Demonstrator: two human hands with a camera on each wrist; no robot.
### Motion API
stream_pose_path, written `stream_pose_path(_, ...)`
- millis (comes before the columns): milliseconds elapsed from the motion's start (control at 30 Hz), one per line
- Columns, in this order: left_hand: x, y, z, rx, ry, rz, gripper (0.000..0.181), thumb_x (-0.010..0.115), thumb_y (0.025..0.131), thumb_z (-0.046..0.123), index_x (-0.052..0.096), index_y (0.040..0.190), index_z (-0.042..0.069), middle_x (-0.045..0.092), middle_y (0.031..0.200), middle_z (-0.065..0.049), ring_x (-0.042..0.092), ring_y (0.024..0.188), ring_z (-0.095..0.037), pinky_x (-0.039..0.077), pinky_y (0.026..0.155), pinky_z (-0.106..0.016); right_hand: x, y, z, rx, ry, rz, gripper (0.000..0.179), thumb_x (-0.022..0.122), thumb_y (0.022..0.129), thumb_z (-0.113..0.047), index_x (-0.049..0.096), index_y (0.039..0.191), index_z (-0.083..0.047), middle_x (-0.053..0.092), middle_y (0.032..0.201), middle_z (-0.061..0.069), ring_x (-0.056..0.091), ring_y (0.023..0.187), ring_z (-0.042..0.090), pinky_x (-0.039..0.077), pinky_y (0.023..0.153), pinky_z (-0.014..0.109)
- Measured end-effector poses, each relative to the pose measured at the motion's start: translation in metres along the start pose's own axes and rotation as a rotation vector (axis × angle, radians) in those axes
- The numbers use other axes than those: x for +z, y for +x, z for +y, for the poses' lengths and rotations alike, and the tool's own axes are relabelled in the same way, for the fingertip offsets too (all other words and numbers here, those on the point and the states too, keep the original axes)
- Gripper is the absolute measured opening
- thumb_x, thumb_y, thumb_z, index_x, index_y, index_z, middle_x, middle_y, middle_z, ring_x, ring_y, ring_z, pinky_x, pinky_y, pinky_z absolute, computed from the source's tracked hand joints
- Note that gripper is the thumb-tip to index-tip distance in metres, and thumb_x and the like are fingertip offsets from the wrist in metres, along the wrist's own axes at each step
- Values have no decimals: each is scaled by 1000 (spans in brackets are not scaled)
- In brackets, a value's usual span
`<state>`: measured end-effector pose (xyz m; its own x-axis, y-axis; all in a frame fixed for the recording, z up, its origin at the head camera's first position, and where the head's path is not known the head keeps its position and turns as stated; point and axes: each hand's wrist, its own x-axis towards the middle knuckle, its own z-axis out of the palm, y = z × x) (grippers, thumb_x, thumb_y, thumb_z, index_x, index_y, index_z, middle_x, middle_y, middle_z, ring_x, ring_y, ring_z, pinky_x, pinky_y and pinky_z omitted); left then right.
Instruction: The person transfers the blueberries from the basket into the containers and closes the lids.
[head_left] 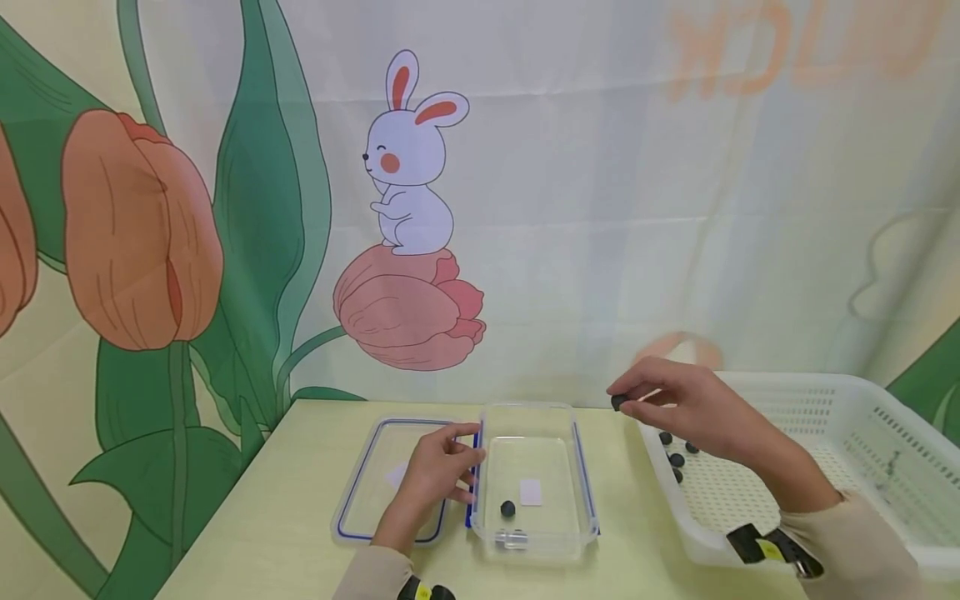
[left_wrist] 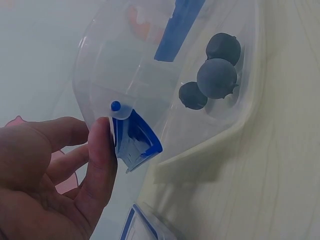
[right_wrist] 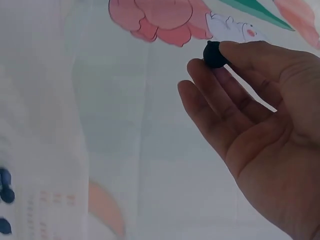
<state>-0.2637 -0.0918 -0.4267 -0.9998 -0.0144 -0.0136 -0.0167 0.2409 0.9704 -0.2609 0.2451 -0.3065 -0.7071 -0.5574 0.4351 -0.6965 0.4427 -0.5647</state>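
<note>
My right hand pinches a dark blueberry between thumb and fingertips, raised just beyond the left rim of a white basket. In the right wrist view the held blueberry shows its small crown. My left hand grips the left edge of a clear plastic box beside a blue latch. Inside the box lies a blueberry near a small pale square. The left wrist view shows dark round shapes clustered there, among them a larger blueberry; some may be reflections.
A white perforated basket on the right holds several blueberries along its left side. The clear lid with a blue seal lies left of the box. Behind the pale yellow table hangs a printed curtain.
</note>
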Motion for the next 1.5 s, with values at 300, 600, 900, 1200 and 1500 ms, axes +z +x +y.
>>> stream_pose_path(300, 0, 1, 0, -9, 7, 5, 45, 74, 99, 10, 65, 143, 7, 63, 94, -10, 66, 69, -20, 63, 54, -32, 41, 1, -12, -70, 155, -23, 23, 75, 96, 4, 75, 112, -12, 72, 111, 1, 73, 98, 13, 63, 90, 32)
stream_pose_path(600, 2, 1, -1, -9, 1, 5, 46, 74, 99, 9, 65, 144, 7, 63, 95, -11, 66, 69, -20, 63, 53, -32, 74, 3, -13, -73, 186, -117, 17, 75, 98, -4, 76, 112, -14, 73, 108, 0, 72, 96, 10, 64, 86, 35)
stream_pose_path(900, 1, 2, -1, -14, -16, -7, 47, 74, 98, 8, 65, 144, 6, 63, 99, -12, 66, 69, -19, 63, 53, -31, 102, 0, -8, -25, 240, -248, 13, 75, 98, -4, 74, 108, -12, 75, 105, -2, 72, 92, 11, 64, 83, 33)
stream_pose_path(1200, 1, 2, -2, -12, -9, -8, 47, 74, 99, 8, 64, 145, 6, 65, 99, -11, 66, 70, -19, 63, 54, -32, 123, 0, -5, 40, 184, -348, 11, 78, 93, -2, 76, 100, -10, 74, 99, -6, 69, 85, 3, 61, 79, 25)
stream_pose_path(1500, 0, 2, -1, -9, -17, -14, 47, 74, 99, 8, 64, 145, 5, 65, 100, -11, 66, 70, -19, 63, 54, -32, 126, 0, -5, 24, 137, -365, 9, 77, 95, -3, 76, 102, -8, 73, 99, -9, 68, 84, 1, 61, 79, 24)
